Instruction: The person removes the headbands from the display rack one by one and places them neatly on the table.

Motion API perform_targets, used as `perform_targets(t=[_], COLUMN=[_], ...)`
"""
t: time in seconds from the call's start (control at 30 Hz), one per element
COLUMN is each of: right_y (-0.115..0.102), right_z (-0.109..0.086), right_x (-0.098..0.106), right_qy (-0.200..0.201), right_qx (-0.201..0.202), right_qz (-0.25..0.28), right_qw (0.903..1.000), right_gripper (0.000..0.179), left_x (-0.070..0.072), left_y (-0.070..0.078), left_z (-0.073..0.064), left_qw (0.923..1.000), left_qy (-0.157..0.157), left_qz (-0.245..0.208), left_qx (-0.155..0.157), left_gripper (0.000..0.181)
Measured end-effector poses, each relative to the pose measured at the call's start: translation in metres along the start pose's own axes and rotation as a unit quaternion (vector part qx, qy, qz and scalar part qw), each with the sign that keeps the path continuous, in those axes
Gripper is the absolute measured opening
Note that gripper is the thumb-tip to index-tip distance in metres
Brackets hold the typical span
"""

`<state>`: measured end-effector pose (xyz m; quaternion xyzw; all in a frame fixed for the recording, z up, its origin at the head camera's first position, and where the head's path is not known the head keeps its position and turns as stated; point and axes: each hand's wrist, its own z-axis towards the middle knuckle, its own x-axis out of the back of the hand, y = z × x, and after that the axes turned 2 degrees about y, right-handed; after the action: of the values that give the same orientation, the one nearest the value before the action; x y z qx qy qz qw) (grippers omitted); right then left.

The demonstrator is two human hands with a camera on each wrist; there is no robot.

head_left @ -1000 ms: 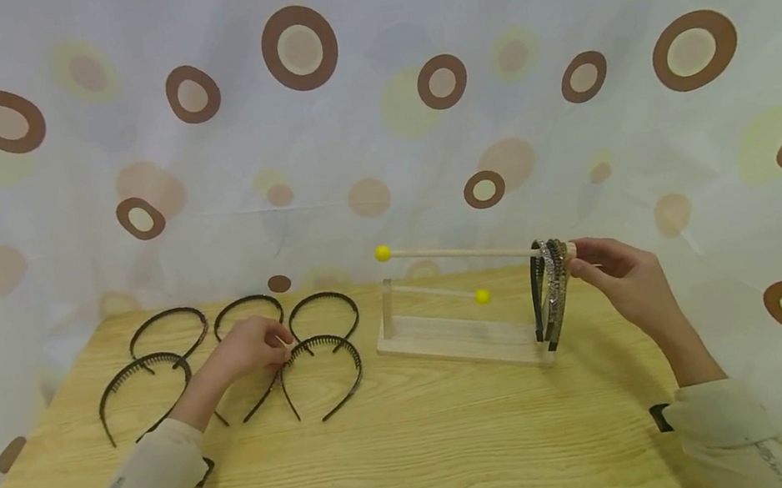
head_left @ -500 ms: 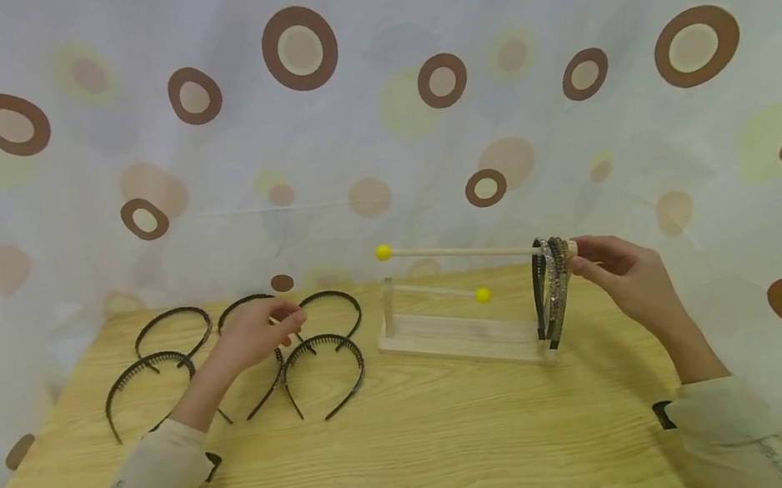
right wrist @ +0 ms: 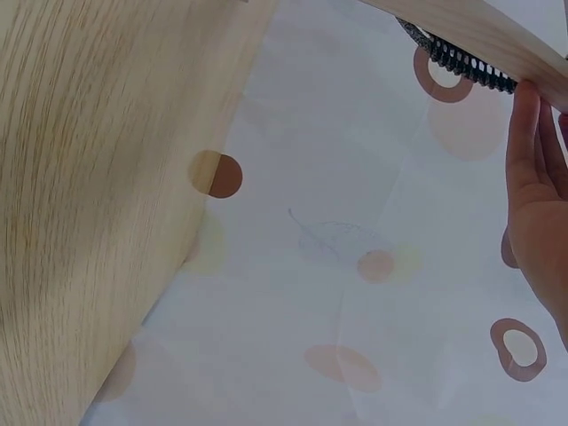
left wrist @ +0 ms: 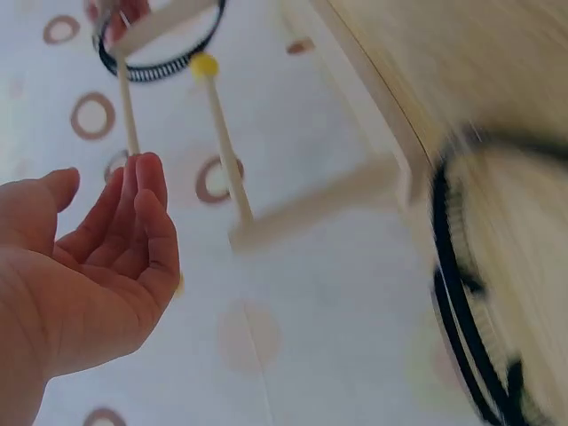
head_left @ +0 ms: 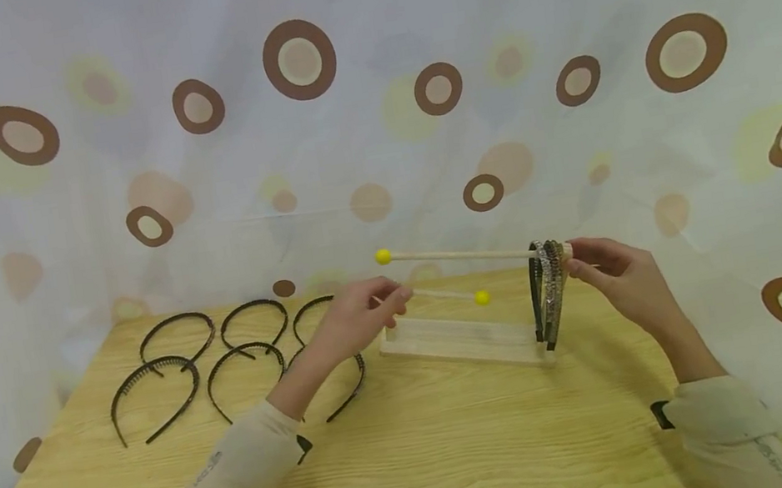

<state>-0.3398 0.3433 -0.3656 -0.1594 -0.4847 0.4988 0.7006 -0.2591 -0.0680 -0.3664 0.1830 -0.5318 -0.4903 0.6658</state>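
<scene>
My left hand (head_left: 358, 316) is in the air by the left end of a wooden stand (head_left: 466, 342), fingers loosely bent. In the left wrist view that hand (left wrist: 111, 257) holds nothing; its fingertips overlap a rod in the picture, contact unclear. My right hand (head_left: 627, 280) grips the top of the stand's right post, thumb and fingers around its end. Several headbands (head_left: 554, 279), some glittery, hang on the upper rod (head_left: 461, 254) close to that hand. Yellow balls (head_left: 383, 256) cap the rods. The right wrist view shows the right fingers (right wrist: 524, 133) against the wood.
Several black toothed headbands (head_left: 151, 364) lie in two rows on the left of the wooden table (head_left: 423, 458). One at the right of the rows is partly covered by the left forearm. A patterned curtain (head_left: 376, 145) hangs behind the table.
My left hand has left the headbands on the table and moved right to the stand's left end. The right hand keeps its grip on the post.
</scene>
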Motion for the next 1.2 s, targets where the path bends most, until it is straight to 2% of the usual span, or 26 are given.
perform_targets(t=[0.13,0.23,0.37,0.5,0.7,0.87,0.97,1.2], right_y=[-0.002,-0.005,-0.005,-0.005,-0.006,-0.005,-0.004,-0.003], right_z=[0.0,-0.001,-0.002,-0.002,0.0,-0.002,-0.002,0.001], right_x=[-0.001,-0.002,-0.005,-0.004,0.001,0.002,0.002,0.0], right_qy=[0.002,-0.002,-0.01,-0.009,-0.003,-0.001,-0.002,0.002], right_qx=[0.004,0.007,0.006,0.003,0.007,0.006,0.004,0.007], right_qz=[0.008,0.02,0.025,0.023,0.012,0.011,0.014,0.007], right_qw=[1.0,0.9998,0.9996,0.9997,0.9999,0.9999,0.9999,1.0], right_gripper=[0.039,0.038,0.039,0.038,0.037,0.037,0.038,0.038], left_x=[-0.04,-0.069,-0.1,-0.122,-0.144,-0.158,-0.164,-0.166], left_y=[0.021,0.03,0.035,0.041,0.054,0.061,0.063,0.064], left_z=[0.014,0.023,0.033,0.046,0.058,0.061,0.061,0.063], left_qw=[0.9992,0.9988,0.9989,0.9957,0.9861,0.977,0.9741,0.9749], left_qy=[-0.026,-0.035,-0.024,-0.008,0.0,-0.003,0.005,0.029], left_qz=[-0.022,-0.022,-0.039,-0.092,-0.155,-0.194,-0.209,-0.212], left_qx=[-0.02,-0.026,-0.012,0.014,0.059,0.088,0.086,0.061], left_gripper=[0.035,0.033,0.035,0.041,0.04,0.039,0.035,0.022])
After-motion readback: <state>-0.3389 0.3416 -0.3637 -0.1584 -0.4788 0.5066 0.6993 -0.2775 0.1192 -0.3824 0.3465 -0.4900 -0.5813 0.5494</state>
